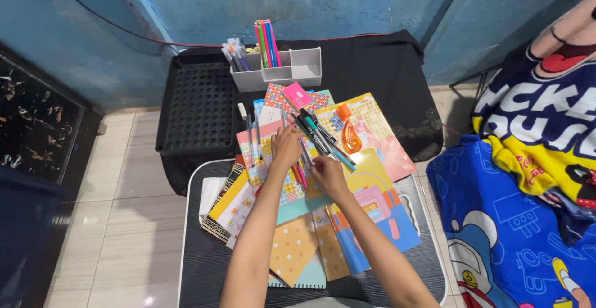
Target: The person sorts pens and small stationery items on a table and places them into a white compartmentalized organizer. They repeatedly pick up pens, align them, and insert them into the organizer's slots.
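In grey organizer [292, 72]: pens [267, 42] | hands [287, 148] on loose pens [316, 135]

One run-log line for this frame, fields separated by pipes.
left hand on loose pens | right hand fingers among pens | pens lie on patterned notebooks | grey organizer behind | grasp unclear

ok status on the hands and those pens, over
Left hand and right hand both down on loose pens, grip unclear. Pens lie across patterned notebooks. Grey organiser behind, nothing blocking.
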